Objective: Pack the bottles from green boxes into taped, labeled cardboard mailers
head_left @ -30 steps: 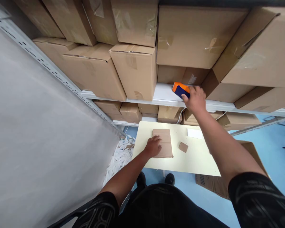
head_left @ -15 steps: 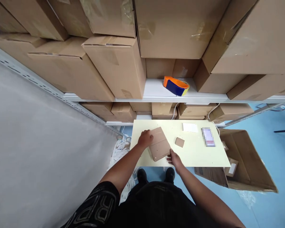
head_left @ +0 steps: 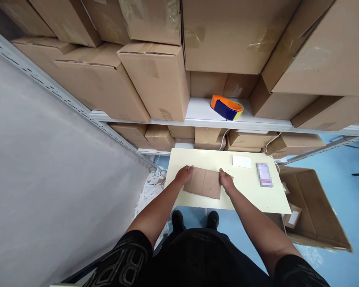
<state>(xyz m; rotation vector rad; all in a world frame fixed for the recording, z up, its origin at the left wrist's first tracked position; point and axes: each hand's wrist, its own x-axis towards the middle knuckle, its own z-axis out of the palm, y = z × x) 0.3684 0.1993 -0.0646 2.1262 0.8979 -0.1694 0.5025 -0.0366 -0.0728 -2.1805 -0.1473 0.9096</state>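
A flat piece of brown cardboard (head_left: pixel 204 183) with crease lines lies level over the pale yellow tabletop (head_left: pixel 251 195). My left hand (head_left: pixel 184 175) is closed on its upper left corner. At its upper right corner, my right hand (head_left: pixel 225 180) grips the edge. Whether the cardboard is a single sheet or a flattened box, I cannot tell. A small brown square, mostly hidden, pokes out behind my right hand. Farther back on the tabletop are a white rectangular card or box (head_left: pixel 241 161) and a phone (head_left: pixel 264 174) with a blurred screen.
Shelves ahead hold stacked cardboard boxes (head_left: pixel 155 79) and an orange, blue and yellow tape roll or band (head_left: pixel 226 108). A large open carton (head_left: pixel 314 207) stands right of the table. White scraps (head_left: pixel 149 191) litter the floor left, beside a grey wall (head_left: pixel 62 179).
The cardboard has turned from a slanted position to lie nearly square to me. My right hand has moved up from its lower corner to the upper right corner, now covering most of the small square.
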